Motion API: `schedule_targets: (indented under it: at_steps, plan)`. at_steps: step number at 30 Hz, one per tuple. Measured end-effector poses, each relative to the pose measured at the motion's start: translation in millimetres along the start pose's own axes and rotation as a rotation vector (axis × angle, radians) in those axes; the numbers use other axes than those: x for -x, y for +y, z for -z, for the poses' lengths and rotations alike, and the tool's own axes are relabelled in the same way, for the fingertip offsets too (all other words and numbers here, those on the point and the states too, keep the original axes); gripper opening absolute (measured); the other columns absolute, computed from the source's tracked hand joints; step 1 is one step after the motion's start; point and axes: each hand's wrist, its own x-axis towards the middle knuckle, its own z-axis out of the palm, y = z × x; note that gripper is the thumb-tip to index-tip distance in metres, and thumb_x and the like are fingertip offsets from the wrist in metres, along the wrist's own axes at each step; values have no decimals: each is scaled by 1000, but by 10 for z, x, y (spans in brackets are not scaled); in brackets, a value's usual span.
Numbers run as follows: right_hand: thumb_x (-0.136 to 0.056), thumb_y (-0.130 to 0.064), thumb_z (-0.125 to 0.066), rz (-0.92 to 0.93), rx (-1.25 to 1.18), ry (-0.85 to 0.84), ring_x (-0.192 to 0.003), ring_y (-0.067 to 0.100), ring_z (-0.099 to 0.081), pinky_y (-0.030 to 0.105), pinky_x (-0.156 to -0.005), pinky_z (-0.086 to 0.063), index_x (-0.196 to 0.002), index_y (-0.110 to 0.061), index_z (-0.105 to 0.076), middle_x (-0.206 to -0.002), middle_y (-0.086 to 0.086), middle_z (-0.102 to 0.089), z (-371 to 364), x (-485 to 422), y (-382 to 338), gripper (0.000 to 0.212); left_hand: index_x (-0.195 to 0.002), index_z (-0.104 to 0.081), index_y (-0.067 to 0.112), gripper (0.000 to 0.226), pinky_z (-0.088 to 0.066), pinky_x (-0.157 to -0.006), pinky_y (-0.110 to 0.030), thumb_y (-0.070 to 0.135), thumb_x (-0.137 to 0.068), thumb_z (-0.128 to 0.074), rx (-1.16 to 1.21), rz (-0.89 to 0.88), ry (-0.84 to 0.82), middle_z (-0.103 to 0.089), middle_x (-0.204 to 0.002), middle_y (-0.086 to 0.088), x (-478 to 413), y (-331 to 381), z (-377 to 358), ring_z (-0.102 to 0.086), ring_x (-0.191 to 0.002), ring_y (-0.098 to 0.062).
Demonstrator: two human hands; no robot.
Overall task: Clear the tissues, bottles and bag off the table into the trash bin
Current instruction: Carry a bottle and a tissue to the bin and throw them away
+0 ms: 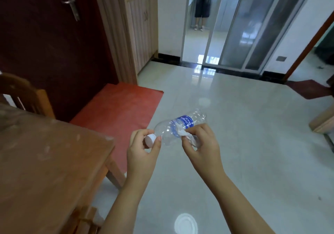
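An empty clear plastic bottle (180,125) with a blue label and a white cap lies sideways in the air above the floor, held between both hands. My left hand (142,148) grips the capped neck end, fingers curled round the white cap. My right hand (198,143) grips the bottle's body and also pinches a crumpled white tissue (188,136) against it. The wooden table (45,161) fills the lower left. No trash bin or bag is in view.
A wooden chair (23,94) stands behind the table at the left. A red mat (119,105) lies before a dark door. Glossy white tile floor (235,125) stretches ahead to a sliding glass door, beyond which a person (202,5) stands. Wooden furniture shows at the right edge.
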Motion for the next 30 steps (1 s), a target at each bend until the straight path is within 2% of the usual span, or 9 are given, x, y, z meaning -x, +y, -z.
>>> schedule_targets:
  at_steps: [2, 6, 10, 12, 16, 20, 24, 28, 30]
  plan:
    - [-73, -10, -61, 10, -15, -45, -71, 18, -51, 16, -63, -36, -75, -11, -62, -76, -1, -52, -168, -193, 144, 2, -80, -56, 33, 30, -45, -67, -18, 6, -78, -71, 13, 31, 18, -54, -87, 10, -219, -98, -130, -54, -75, -7]
    - [-75, -20, -56, 12, -41, -103, -73, 10, -47, 9, -66, -33, -77, -13, -61, -77, -5, -50, -441, -747, 501, 9, -78, -56, 32, 31, -44, -68, -19, 4, -78, -70, -24, 79, 55, -54, -86, 9, -696, -315, -456, -55, -76, -10]
    - [-75, -22, -54, 45, -77, -139, -75, 9, -49, 10, -68, -35, -78, -13, -61, -78, -4, -53, -664, -1450, 899, 12, -76, -58, 30, 28, -47, -67, -24, 5, -77, -70, -12, 118, 112, -56, -86, 9, -1349, -481, -874, -57, -75, -13]
    - [-75, -25, -54, 50, -96, -160, -75, 9, -49, 9, -68, -35, -78, -15, -61, -79, -4, -53, -754, -1855, 1071, 13, -78, -60, 25, 21, -46, -65, -20, 7, -78, -70, -22, 113, 117, -56, -88, 7, -1738, -469, -1085, -56, -75, -9]
    - [-73, -15, -62, 55, -138, -169, -76, 8, -51, 8, -68, -35, -80, -16, -62, -80, -4, -55, -984, -2661, 1249, 7, -77, -59, 22, 17, -42, -61, -10, 9, -78, -71, -46, 39, 174, -55, -87, 5, -2490, -366, -1306, -54, -72, -1]
    - [-72, -12, -62, 101, -216, -232, -83, 1, -52, 5, -71, -35, -82, -18, -63, -82, -4, -57, -1389, -3216, 1242, 12, -77, -59, 26, 14, -45, -64, -13, 30, -74, -72, -25, 61, 285, -55, -88, 6, -3002, -465, -1252, -56, -74, -3]
    - [-73, -12, -63, 138, -273, -358, -84, 0, -53, 5, -72, -34, -82, -22, -61, -84, -7, -58, -1977, -3561, 1189, 14, -78, -59, 22, 8, -43, -67, -13, 21, -75, -66, -95, 106, 374, -57, -88, 2, -3413, -772, -1053, -56, -77, -5]
    - [-73, -15, -62, 163, -294, -437, -81, 8, -53, 11, -71, -37, -82, -17, -63, -82, -5, -58, -2708, -3917, 1108, 9, -76, -56, 28, 10, -43, -66, -12, 36, -70, -59, -161, 90, 454, -58, -84, 2, -3940, -1156, -706, -56, -76, -6]
    - [-73, -13, -62, 194, -285, -460, -79, 6, -51, 11, -69, -36, -80, -15, -63, -79, -3, -57, -3115, -4096, 1028, 8, -76, -55, 34, 9, -43, -66, -12, 39, -69, -58, -168, 97, 489, -58, -85, 4, -4234, -1356, -483, -57, -76, -5]
